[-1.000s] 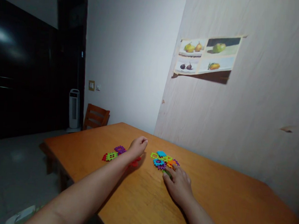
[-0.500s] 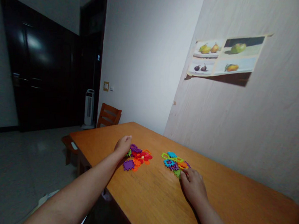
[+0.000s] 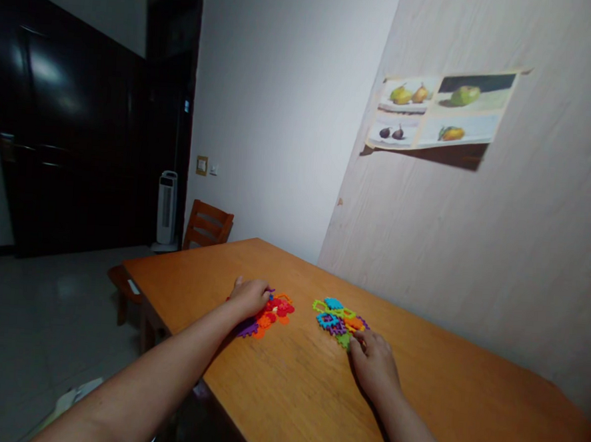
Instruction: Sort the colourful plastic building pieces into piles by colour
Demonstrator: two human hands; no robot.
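Both the left cluster [image 3: 280, 307] and the right cluster [image 3: 339, 326] of flat, notched, brightly coloured pieces lie on a wooden table [image 3: 305, 388], shown in the head view. They sit apart, each seemingly placed so that one hand can reach it easily. Red, orange and purple show most on the left; blue, green, purple and orange on the right.

The left arm [image 3: 145, 385] stretches far forward, and the left hand [image 3: 251, 297] bends over the left cluster, back upward, covering part of it. Its fingertips are mostly hidden, so whether it grips a piece cannot be told.

The right hand [image 3: 374, 359] is low at the near edge of the right cluster, back upward, fingers curled, thumb close to the index finger with a narrow gap, just beside a green piece [image 3: 343, 340]. Whether it pinches anything is unclear.

Beyond, a wooden chair [image 3: 209, 224] stands near the wall [image 3: 276, 126].
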